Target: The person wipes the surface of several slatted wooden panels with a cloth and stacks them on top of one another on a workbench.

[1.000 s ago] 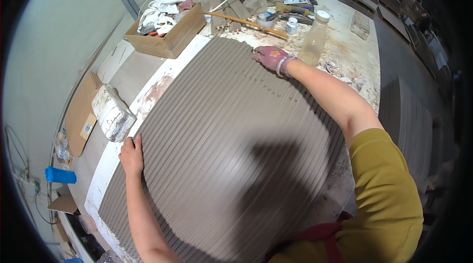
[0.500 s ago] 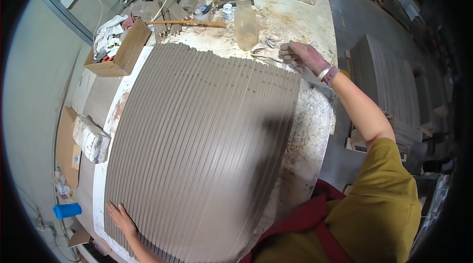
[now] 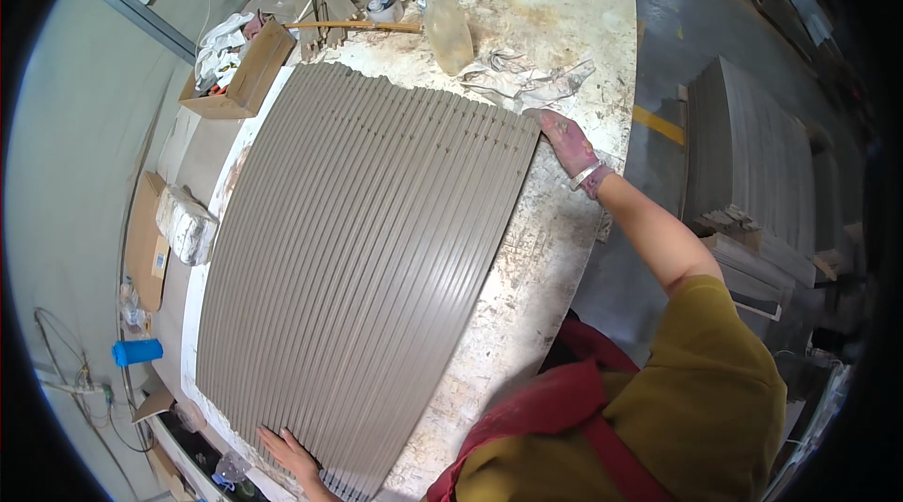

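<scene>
A wide sheet of long grey grooved strips [image 3: 367,248], laid side by side, covers much of the white table. My bare left hand [image 3: 287,453] lies flat on the strips at their near left end, fingers stretched out. At the far right corner of the strips is my right hand [image 3: 567,144], in a stained pink glove. Its fingers are pressed together around the end of the outermost strip, and their tips are partly hidden. Just beyond that hand, a crumpled stained white cloth [image 3: 531,83] rests on the table beside a cloudy plastic bottle [image 3: 447,27] with a white cap.
A cardboard box [image 3: 240,79] with rags stands at the far left. A white wrapped block [image 3: 185,224] sits along the left edge, above a blue cylinder [image 3: 137,352]. Tools and plastic bags crowd the back. Stacked grey boards [image 3: 752,163] stand right of the stained table [image 3: 508,314].
My right hand has come away from the cloth, toward me, onto the strips' far right corner. My left hand has shifted nearer along the strips. The whole view has turned slightly.
</scene>
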### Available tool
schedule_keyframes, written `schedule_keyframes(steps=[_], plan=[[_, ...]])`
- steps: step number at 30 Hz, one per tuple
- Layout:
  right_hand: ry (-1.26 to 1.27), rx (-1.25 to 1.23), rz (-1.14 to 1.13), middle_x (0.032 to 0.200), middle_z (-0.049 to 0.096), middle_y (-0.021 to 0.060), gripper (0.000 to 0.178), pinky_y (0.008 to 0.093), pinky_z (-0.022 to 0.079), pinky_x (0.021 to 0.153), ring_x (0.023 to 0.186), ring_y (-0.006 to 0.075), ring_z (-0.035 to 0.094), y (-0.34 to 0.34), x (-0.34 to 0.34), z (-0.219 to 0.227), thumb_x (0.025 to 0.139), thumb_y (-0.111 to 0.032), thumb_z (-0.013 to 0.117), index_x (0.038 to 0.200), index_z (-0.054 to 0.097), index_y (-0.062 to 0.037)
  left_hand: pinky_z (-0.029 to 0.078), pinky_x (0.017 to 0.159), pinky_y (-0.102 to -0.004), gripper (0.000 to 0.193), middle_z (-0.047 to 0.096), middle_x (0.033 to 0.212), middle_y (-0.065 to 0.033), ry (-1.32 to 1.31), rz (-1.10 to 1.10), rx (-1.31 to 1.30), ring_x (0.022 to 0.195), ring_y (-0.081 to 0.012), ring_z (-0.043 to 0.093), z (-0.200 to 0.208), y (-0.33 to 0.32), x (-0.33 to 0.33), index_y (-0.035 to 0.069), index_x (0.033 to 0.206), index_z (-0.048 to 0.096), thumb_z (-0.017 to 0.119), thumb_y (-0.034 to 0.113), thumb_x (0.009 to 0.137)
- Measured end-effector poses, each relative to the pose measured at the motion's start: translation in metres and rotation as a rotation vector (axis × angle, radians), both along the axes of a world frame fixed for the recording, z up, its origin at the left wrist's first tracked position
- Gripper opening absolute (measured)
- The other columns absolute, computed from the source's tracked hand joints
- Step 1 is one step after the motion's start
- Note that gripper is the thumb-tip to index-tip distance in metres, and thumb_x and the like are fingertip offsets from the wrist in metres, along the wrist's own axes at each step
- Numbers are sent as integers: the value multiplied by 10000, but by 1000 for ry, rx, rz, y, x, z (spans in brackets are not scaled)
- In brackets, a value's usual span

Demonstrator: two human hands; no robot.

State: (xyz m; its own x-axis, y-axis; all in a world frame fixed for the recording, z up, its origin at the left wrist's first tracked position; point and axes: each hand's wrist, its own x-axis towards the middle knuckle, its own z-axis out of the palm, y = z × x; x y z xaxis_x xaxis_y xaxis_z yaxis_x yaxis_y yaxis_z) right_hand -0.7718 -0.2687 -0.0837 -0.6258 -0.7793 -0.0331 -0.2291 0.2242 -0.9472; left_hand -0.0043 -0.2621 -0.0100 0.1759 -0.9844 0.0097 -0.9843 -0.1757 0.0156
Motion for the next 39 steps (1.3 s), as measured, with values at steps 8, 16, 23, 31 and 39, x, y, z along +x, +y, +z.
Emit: schedule_keyframes(steps=[8, 16, 23, 31, 39], plan=[[-19, -88, 75, 1247, 600, 136, 498, 299, 389, 1003, 1163, 229, 547, 5, 10, 17, 964, -407, 489, 1266, 558, -17, 251, 1119, -446, 730, 278, 1483, -267, -91, 373, 14, 1355, -415, 291, -13, 113, 41, -56, 1440, 267, 356, 509, 986], [-16, -169, 112, 1264, 583, 147, 421, 299, 371, 1021, 1182, 231, 531, 4, 15, 13, 989, -308, 464, 1263, 552, -1, 368, 1013, -449, 724, 406, 1393, -275, 50, 546, -123, 1250, -422, 421, -19, 146, 33, -39, 1421, 325, 359, 530, 976], [-25, -169, 160, 1255, 583, 134, 401, 290, 372, 1018, 1171, 206, 526, 7, 15, 27, 990, -272, 474, 1256, 551, 18, 388, 974, -454, 692, 500, 1332, -241, 72, 605, -232, 1188, -410, 488, -29, 149, 37, -14, 1383, 408, 365, 539, 970], [-10, -168, 114, 1281, 559, 117, 401, 317, 360, 1041, 1210, 200, 489, 7, 21, 24, 992, -292, 475, 1275, 547, -17, 435, 882, -468, 628, 594, 1212, -221, 91, 708, -157, 1078, -418, 558, -23, 135, 46, 37, 1336, 473, 341, 532, 973], [43, -196, 31, 1231, 592, 112, 381, 322, 363, 1024, 1180, 200, 508, 5, 25, 18, 987, -283, 465, 1226, 581, -11, 444, 856, -474, 588, 607, 1199, -188, 46, 794, -181, 1050, -393, 576, -28, 134, 44, 94, 1324, 491, 301, 533, 982]])
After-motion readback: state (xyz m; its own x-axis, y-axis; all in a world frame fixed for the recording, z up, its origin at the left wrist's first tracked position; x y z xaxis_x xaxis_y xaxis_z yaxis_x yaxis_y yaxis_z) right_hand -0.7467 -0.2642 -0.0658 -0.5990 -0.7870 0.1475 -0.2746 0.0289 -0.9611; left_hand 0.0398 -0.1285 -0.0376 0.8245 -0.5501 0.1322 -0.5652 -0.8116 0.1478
